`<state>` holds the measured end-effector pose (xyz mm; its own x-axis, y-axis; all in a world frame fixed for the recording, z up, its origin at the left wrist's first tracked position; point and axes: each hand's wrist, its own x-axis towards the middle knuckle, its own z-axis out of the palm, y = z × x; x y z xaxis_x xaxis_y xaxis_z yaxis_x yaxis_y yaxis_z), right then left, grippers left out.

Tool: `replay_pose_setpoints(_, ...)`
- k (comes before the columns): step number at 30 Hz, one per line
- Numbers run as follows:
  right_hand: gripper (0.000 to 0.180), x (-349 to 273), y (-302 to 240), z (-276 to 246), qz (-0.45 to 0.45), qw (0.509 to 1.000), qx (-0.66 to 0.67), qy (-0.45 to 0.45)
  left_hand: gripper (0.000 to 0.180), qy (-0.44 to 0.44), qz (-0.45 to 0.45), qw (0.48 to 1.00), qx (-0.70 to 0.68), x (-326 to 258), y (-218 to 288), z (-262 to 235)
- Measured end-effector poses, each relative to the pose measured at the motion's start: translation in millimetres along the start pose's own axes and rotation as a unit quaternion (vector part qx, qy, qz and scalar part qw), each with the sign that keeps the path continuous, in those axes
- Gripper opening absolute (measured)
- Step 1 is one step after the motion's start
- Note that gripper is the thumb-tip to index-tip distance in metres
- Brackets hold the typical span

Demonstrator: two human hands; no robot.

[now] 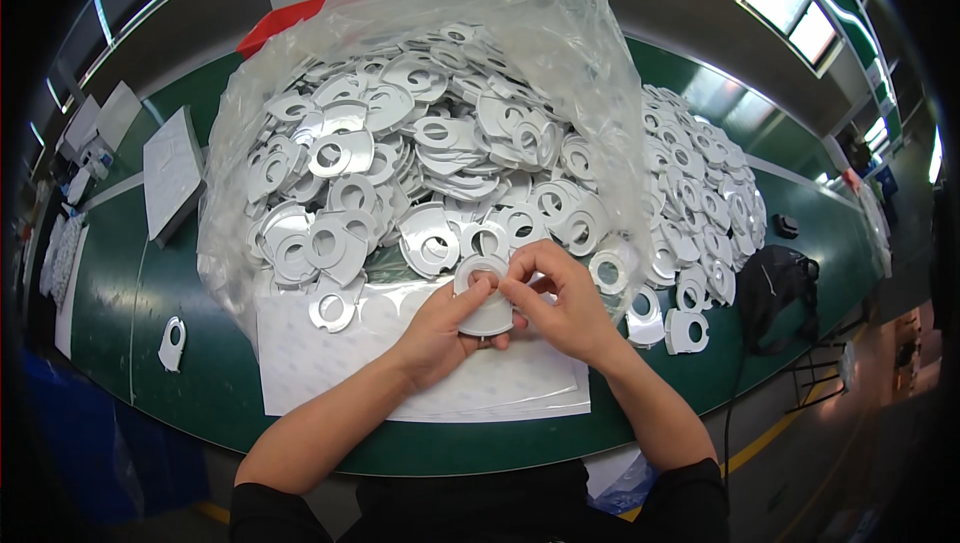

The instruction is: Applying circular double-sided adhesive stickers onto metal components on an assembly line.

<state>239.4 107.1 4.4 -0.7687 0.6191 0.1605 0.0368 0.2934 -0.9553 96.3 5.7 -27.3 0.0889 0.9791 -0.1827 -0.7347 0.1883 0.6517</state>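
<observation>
Above the near part of the table, my left hand [432, 341] is closed around a flat white plastic part [488, 317] with a round hole at its upper end. My right hand [566, 305] pinches at the right side of the hole's rim, thumb and forefinger together; whether something thin sits between them is too small to tell. Below both hands lie white sheets [335, 373] with faint marks. Just beyond, a big heap of similar white parts [345, 151] spills from a clear plastic bag [585, 18], and one loose part [332, 313] rests on the sheets' far edge.
A second heap of white parts [705, 198] covers the green table [440, 450] on the right. Beside it are a black bag [778, 288] and a small black object [786, 227]. Leftward stand a white box [172, 175] and a single part [172, 345]; a red bin [284, 25] shows behind.
</observation>
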Motion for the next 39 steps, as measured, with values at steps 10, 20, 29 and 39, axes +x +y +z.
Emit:
replay_pose_setpoints(10, 0.014, 0.4, -5.9, 5.1, -0.122, 0.977, -0.152, 0.085, 0.020, 0.028, 0.004, 0.999, 0.028, -5.5, 3.6, 5.8)
replay_pose_setpoints(20, 0.018, -1.9, -2.3, -1.3, 0.080, 0.994, 0.051, 0.049, 0.029, 0.027, 0.030, 0.991, 0.125, -5.5, -1.5, 15.6)
replay_pose_setpoints(29, 0.012, -1.9, -3.5, 1.0, 0.104, 0.991, 0.041, 0.071, 0.042, 0.000, 0.033, 0.979, 0.203, -5.2, -2.1, 15.3)
replay_pose_setpoints(39, 0.030, -5.2, -3.4, 8.7, 0.079, 0.982, -0.124, 0.119, 0.078, -0.039, 0.013, 0.980, 0.196, -5.3, -3.1, 11.5)
